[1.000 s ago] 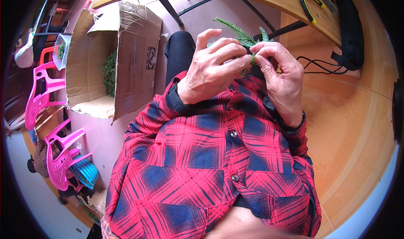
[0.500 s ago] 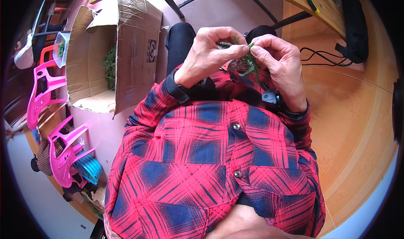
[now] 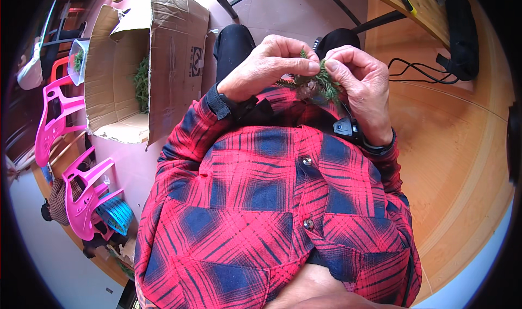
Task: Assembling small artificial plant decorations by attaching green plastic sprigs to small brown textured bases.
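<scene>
A green needled sprig (image 3: 328, 86), like a small piece of fir branch, hangs between my two hands above my lap. My left hand (image 3: 274, 67) pinches it with thumb and index finger at its upper left side. Close to those fingertips, my right hand (image 3: 361, 78) pinches the sprig's top, the other fingers curled in. A brownish clump (image 3: 309, 88) sits among the needles below the fingertips; its kind is hard to make out. Black bands go round both wrists, and a small grey device (image 3: 345, 127) is at the right one.
To the left an open cardboard box (image 3: 176, 70) holds green sprigs (image 3: 142, 85). Beyond it are pink plastic chairs (image 3: 81, 200), a blue basket (image 3: 116, 214) and a clear container (image 3: 79, 61) with greenery. A wooden table (image 3: 421, 13) with tools and a black cable (image 3: 421, 72) lie at the upper right.
The sprig has turned between my fingers, so the brownish clump shows more. My left fingertips have shifted slightly left, away from the right ones.
</scene>
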Demonstrator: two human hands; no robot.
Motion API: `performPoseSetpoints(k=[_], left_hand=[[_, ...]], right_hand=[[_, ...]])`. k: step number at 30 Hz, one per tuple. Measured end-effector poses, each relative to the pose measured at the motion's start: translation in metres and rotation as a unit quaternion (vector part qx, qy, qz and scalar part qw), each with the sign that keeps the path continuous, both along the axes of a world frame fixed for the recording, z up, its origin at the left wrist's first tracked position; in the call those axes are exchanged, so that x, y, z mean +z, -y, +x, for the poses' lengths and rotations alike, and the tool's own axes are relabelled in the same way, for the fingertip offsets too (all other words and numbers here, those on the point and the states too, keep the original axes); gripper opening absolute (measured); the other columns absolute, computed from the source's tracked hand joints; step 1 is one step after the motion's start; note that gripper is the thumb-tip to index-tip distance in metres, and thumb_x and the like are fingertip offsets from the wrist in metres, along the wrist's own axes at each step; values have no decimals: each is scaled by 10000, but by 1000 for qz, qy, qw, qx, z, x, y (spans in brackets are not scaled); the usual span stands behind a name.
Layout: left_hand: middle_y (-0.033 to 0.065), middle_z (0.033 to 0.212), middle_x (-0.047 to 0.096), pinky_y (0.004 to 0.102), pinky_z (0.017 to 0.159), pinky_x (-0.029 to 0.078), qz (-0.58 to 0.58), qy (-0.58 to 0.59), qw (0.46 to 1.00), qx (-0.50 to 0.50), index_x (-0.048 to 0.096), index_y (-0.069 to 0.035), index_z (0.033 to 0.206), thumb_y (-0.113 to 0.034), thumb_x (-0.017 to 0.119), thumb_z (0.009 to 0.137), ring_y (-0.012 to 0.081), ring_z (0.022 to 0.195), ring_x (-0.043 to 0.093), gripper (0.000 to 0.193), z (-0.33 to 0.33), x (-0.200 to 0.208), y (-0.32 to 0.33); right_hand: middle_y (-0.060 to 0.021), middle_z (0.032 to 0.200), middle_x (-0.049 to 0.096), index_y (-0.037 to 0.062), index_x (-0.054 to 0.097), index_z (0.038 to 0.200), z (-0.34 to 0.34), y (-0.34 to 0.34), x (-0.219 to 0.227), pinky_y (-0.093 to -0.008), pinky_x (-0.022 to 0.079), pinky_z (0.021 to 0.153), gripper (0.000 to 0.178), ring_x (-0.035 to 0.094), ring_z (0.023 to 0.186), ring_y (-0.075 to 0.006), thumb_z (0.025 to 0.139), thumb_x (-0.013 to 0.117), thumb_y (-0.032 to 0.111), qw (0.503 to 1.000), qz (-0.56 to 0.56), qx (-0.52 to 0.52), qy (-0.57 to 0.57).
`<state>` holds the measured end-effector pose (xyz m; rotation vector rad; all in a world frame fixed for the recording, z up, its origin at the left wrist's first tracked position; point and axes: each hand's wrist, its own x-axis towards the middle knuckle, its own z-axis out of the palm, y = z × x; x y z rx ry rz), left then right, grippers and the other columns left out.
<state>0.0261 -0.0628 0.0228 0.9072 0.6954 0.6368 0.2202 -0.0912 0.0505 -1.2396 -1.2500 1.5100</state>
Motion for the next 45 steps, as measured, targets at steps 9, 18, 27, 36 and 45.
performPoseSetpoints(k=[9, 18, 27, 36, 45], left_hand=[[-16, 842, 637, 186, 682, 464, 107, -38, 993, 13, 676, -17, 897, -147, 662, 888, 36, 772, 570, 131, 0, -4, 3], [-7, 841, 628, 196, 694, 470, -20, -29, 998, 51, 675, 7, 920, -131, 679, 874, 58, 788, 572, 146, 3, -13, 2], [22, 805, 644, 207, 643, 486, 152, -39, 987, 29, 683, 32, 900, -126, 681, 863, 67, 727, 597, 162, 6, -19, 1], [23, 832, 651, 216, 702, 488, 27, -43, 995, 85, 679, 22, 939, -85, 663, 875, 72, 775, 594, 126, 6, -14, 1], [25, 815, 649, 210, 712, 490, 78, -113, 990, -11, 674, 38, 960, -42, 669, 860, 77, 780, 598, 129, 1, -4, -3]], right_hand=[[-20, 874, 607, -23, 630, 857, 5, 0, -8, -179, 437, 679, 56, 523, 731, -46, 893, 618, 18, 999, -30, -16, -39], [-28, 876, 613, -25, 632, 875, 5, 0, -9, -186, 460, 709, 64, 550, 761, -59, 903, 611, 28, 999, -23, -19, -42], [-30, 879, 623, -22, 628, 891, 7, -4, -14, -196, 474, 728, 63, 567, 786, -63, 908, 607, 34, 999, -35, -14, -27], [-10, 788, 646, -20, 645, 894, 4, -7, -20, -188, 483, 670, 67, 594, 720, -52, 890, 633, 46, 998, -16, -51, -30], [-27, 861, 628, -21, 628, 906, 8, -6, -19, -197, 477, 728, 76, 569, 773, -61, 912, 609, 53, 999, -46, -19, -14]])
